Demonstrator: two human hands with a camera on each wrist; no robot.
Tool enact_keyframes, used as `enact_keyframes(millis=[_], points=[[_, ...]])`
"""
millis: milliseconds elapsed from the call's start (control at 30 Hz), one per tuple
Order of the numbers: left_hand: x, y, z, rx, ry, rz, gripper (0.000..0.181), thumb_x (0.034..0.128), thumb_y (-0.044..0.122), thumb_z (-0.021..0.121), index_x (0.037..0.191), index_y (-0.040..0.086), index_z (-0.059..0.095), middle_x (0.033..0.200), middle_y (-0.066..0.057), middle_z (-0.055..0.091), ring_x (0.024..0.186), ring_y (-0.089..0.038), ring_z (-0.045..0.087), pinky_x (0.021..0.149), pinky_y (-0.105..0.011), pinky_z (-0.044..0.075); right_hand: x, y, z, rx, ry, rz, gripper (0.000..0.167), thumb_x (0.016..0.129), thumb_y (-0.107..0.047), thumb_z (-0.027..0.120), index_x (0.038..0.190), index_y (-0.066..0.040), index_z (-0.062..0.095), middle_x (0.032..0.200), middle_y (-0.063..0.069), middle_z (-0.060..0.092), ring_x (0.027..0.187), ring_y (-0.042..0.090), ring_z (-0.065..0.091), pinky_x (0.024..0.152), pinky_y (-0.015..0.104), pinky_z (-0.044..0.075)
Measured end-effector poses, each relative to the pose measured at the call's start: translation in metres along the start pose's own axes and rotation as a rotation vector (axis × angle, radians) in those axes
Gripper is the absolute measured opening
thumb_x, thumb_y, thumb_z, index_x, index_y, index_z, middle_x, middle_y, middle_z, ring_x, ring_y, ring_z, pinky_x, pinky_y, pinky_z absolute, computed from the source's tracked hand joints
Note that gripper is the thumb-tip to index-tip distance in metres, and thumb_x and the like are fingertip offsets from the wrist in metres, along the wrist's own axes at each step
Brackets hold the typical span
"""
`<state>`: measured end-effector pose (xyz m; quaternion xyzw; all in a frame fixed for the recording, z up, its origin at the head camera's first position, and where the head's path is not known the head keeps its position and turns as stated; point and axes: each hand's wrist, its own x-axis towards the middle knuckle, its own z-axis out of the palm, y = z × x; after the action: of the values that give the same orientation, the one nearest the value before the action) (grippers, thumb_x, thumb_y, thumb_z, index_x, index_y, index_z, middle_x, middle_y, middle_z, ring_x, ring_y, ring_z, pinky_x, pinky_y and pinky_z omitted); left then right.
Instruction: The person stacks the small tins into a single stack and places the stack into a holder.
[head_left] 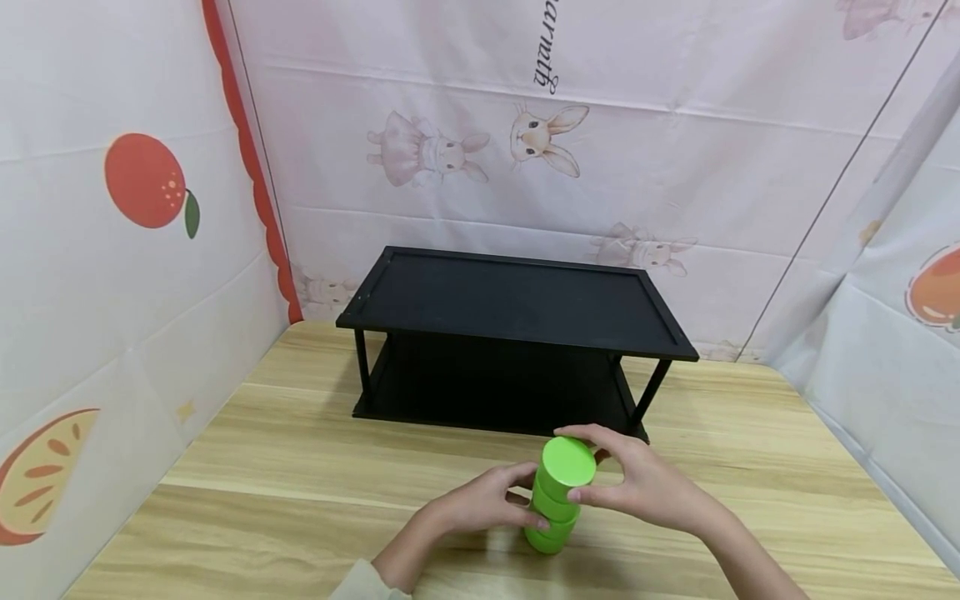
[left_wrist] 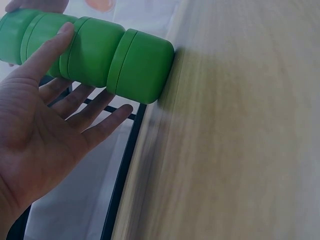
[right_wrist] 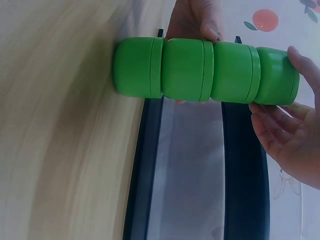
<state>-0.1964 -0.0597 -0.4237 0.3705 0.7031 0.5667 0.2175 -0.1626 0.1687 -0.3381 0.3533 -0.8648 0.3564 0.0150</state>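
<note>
Several small round green jars, each with a flat lid, stand upright in one stack (head_left: 553,508) on the wooden table (head_left: 315,483). My left hand (head_left: 483,498) holds the stack around its middle, thumb on the near side and fingers behind. My right hand (head_left: 651,485) grips the top jar (right_wrist: 276,75) between thumb and fingers, near its lid. In the left wrist view the bottom jar (left_wrist: 142,67) rests on the tabletop, and the seams between the lids and bodies show.
Behind the stack stands a black two-tier shelf (head_left: 517,300) on thin posts. Its lower board (head_left: 487,392) lies close to the table. Printed cloth curtains (head_left: 480,200) hang at the back and on both sides.
</note>
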Motion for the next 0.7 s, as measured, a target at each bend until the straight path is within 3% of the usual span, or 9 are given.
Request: enact_keyframes(millis=[433,700], points=[[0.0,-0.001,0.0,0.025,0.007,0.01,0.045,0.082,0.017,0.071,0.123,0.014,0.052,0.117,0.008,0.055,0.111,-0.009,0.048,0.092,-0.027,0.042,-0.003,0.006,0.002,-0.006,-0.023,-0.007,0.066,0.08,-0.036,0.072,0.135,-0.02,0.041,0.116,-0.011,0.054,0.094,0.011,0.055,0.079,0.031,0.048],[0.0,-0.001,0.001,0.017,0.017,0.003,0.046,0.081,0.017,0.072,0.122,0.014,0.052,0.116,0.008,0.055,0.111,-0.009,0.048,0.092,-0.027,0.042,-0.008,0.017,0.013,0.095,-0.026,-0.007,0.072,0.078,-0.03,0.075,0.137,-0.012,0.037,0.12,-0.002,0.053,0.099,0.012,0.053,0.079,0.032,0.048]])
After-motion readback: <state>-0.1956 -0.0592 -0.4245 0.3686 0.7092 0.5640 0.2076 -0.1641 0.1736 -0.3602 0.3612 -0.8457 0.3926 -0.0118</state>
